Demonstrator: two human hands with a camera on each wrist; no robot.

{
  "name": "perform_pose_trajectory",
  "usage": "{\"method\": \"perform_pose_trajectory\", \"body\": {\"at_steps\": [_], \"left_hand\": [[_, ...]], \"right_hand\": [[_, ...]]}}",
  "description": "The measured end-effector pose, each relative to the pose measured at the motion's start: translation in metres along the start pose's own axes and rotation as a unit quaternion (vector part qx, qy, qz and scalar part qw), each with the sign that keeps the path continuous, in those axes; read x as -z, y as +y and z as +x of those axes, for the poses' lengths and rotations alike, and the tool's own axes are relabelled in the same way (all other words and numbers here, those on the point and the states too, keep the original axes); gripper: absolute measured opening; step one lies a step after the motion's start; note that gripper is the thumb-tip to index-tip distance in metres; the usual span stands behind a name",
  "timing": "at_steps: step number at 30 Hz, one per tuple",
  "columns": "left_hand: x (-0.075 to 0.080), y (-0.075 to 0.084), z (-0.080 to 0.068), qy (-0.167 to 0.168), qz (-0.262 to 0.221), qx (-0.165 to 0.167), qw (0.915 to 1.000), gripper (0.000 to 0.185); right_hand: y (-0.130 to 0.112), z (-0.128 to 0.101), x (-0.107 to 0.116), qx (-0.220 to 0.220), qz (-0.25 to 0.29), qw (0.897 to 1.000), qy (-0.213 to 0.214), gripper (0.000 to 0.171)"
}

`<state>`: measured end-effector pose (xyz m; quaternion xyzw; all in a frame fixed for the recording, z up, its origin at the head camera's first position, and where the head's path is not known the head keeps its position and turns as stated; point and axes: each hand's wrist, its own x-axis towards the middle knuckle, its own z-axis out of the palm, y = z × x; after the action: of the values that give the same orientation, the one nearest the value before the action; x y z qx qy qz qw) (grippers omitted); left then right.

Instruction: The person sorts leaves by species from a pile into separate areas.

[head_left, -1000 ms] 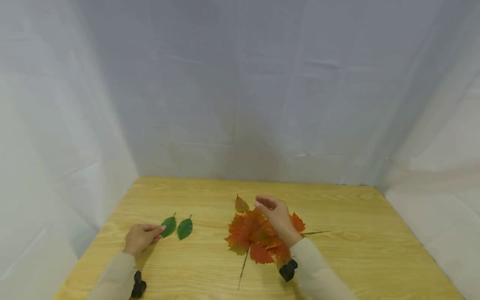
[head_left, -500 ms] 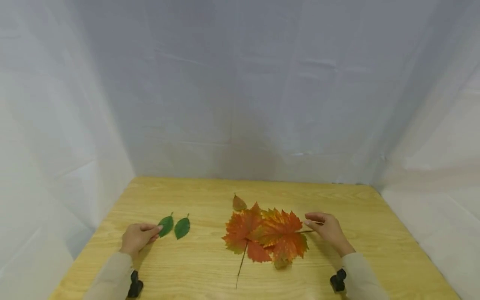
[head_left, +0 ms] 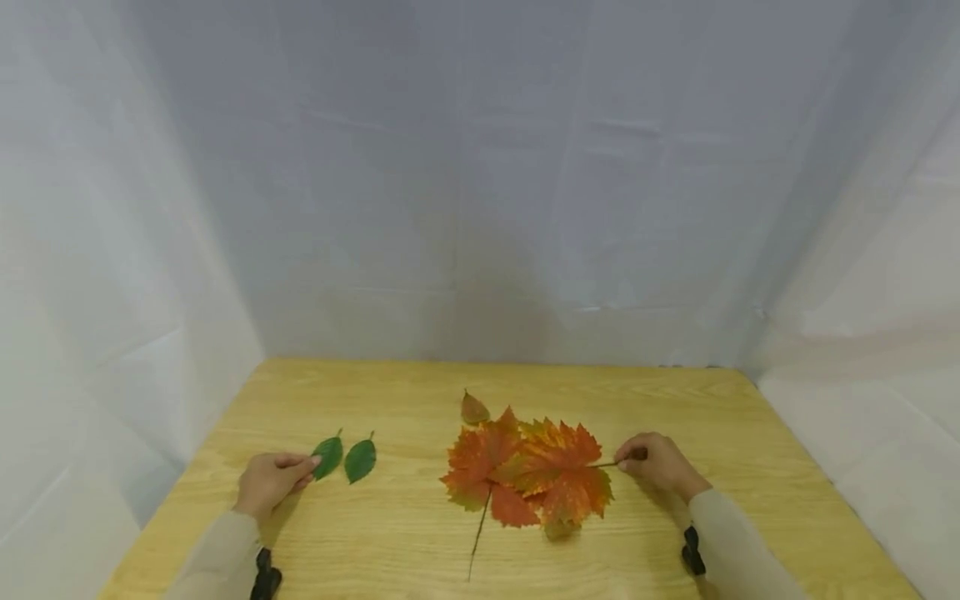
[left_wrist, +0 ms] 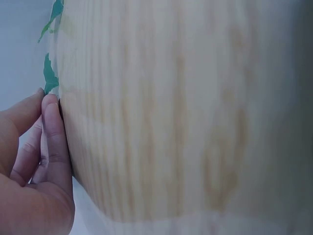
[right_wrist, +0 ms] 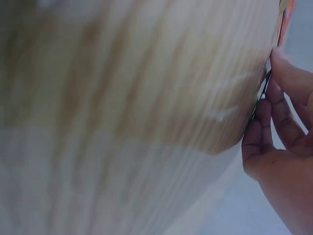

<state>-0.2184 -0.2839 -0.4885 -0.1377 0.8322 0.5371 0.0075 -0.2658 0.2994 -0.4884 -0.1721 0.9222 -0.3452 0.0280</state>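
Note:
My left hand (head_left: 272, 483) pinches the lower left edge of a green leaf (head_left: 328, 457) between thumb and fingers, low over the table. A second green leaf (head_left: 361, 461) lies just right of it. In the left wrist view the fingertips meet at the held leaf (left_wrist: 50, 73). My right hand (head_left: 660, 465) grips the thin dark stem (head_left: 604, 465) of an orange-red maple-like leaf (head_left: 562, 471). That leaf overlaps another red-orange leaf (head_left: 480, 458), whose stem (head_left: 478, 533) points toward me. In the right wrist view the stem (right_wrist: 254, 105) runs between thumb and fingers.
A small brown leaf (head_left: 474, 409) lies behind the orange pile. Part of a yellowish leaf (head_left: 561, 530) pokes out below it. The wooden table (head_left: 405, 542) is bordered by white cloth (head_left: 480, 208) at the back and both sides.
My right hand has come off the top of the orange leaves, moved right, and taken hold of the stem. My left hand keeps its pinch on the green leaf.

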Motion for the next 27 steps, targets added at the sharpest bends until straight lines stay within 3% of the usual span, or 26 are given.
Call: {"method": "perform_pose_trajectory", "body": {"at_steps": [14, 19, 21, 24, 27], "left_hand": [[0.001, 0.003, -0.004, -0.004, 0.000, 0.002, 1.0000, 0.042], [0.005, 0.005, -0.003, -0.015, 0.051, -0.025, 0.9982, 0.040], [0.009, 0.010, -0.004, -0.011, 0.101, -0.055, 0.9933, 0.037], [0.012, 0.021, -0.011, 0.010, 0.178, -0.103, 0.9787, 0.036], [0.007, 0.038, -0.022, 0.023, 0.211, -0.131, 0.9685, 0.037]], "right_hand": [[0.012, 0.006, 0.002, 0.000, 0.030, 0.999, -0.029, 0.005], [0.010, 0.007, 0.002, -0.007, 0.030, 0.999, -0.029, 0.005], [0.010, 0.007, 0.003, -0.011, 0.031, 0.999, -0.029, 0.006], [0.009, 0.006, 0.004, -0.015, 0.031, 0.999, -0.031, 0.006], [0.008, 0.005, 0.004, -0.018, 0.031, 0.999, -0.033, 0.006]]}}
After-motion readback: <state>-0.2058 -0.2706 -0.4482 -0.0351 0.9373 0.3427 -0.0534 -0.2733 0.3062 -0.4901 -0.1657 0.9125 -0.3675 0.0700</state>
